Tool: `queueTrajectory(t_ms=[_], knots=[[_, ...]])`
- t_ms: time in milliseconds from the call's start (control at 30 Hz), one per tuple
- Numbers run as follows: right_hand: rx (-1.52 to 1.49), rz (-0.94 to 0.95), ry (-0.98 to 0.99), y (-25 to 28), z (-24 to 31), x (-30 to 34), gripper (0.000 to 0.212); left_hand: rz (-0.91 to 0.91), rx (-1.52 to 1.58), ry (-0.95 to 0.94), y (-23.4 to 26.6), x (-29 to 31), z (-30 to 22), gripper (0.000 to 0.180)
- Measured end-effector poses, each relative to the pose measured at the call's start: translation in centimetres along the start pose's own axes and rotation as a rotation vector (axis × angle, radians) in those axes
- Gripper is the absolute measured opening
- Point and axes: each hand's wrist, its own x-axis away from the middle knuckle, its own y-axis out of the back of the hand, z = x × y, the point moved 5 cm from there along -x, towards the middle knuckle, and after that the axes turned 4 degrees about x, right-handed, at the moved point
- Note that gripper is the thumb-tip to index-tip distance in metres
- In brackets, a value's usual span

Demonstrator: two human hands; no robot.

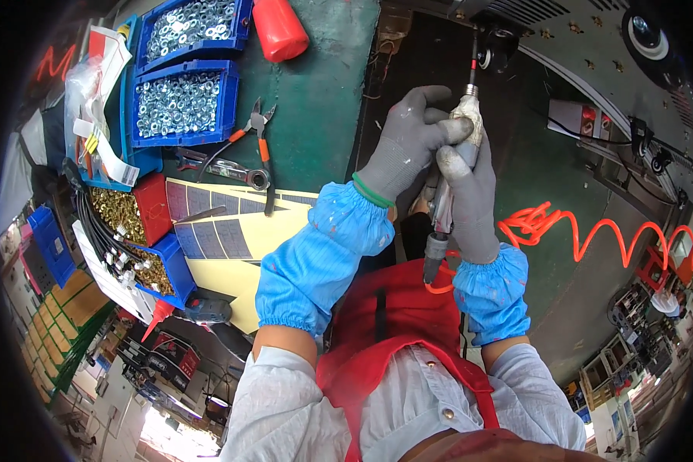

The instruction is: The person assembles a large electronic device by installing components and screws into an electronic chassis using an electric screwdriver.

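My left hand (410, 142), in a grey glove with a green cuff edge, is closed round the front part of an air screwdriver (441, 212). Lower down, the body of the same tool is in the grip of my right hand (472, 202), also grey-gloved. The tool's nose is wrapped in whitish tape. Its thin bit (473, 68) points away from me, beside a black round fitting (502, 48) on a grey metal panel (585, 35). Whether the bit touches a screw is too small to tell. Both forearms wear blue sleeve covers.
A coiled orange air hose (574, 223) stretches to the right. On the green table at left are blue bins of washers (179, 104), a red bottle (280, 31), cutting pliers (260, 127), a ratchet wrench (231, 169), yellow label sheets (273, 231) and brass-coloured fasteners (117, 209).
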Motion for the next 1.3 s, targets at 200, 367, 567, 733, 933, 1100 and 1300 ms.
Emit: queueTrajectory(t_ms=[200,367,567,733,933,1100,1300], knots=[[0.112,0.022,0.068,0.8,-0.5,-0.6,0.08,0.072,-0.08,-0.032,0.4,-1.1,1.4,0.06],[0.243,0.079,-0.022,2.8,-0.4,1.1,0.085,-0.033,0.071,-0.022,1.0,-2.2,1.8,0.055],[0.434,0.282,-0.078,6.2,-1.0,7.6,0.09,0.105,0.335,-0.066,1.0,-2.4,1.5,0.051],[0.352,0.361,-0.377,9.0,0.1,10.4,0.089,-0.031,0.351,-0.044,2.5,-2.1,2.9,0.036],[0.193,0.192,-0.026,12.3,2.3,7.7,0.089,0.109,0.023,0.2,-3.1,3.1,8.3,0.019],[0.219,0.147,0.115,12.5,3.3,5.4,0.085,0.226,0.277,0.442,-9.6,9.4,12.2,0.03],[-0.04,0.252,-0.013,11.9,1.1,4.0,0.075,0.248,0.253,0.315,-9.4,9.2,12.7,0.034]])
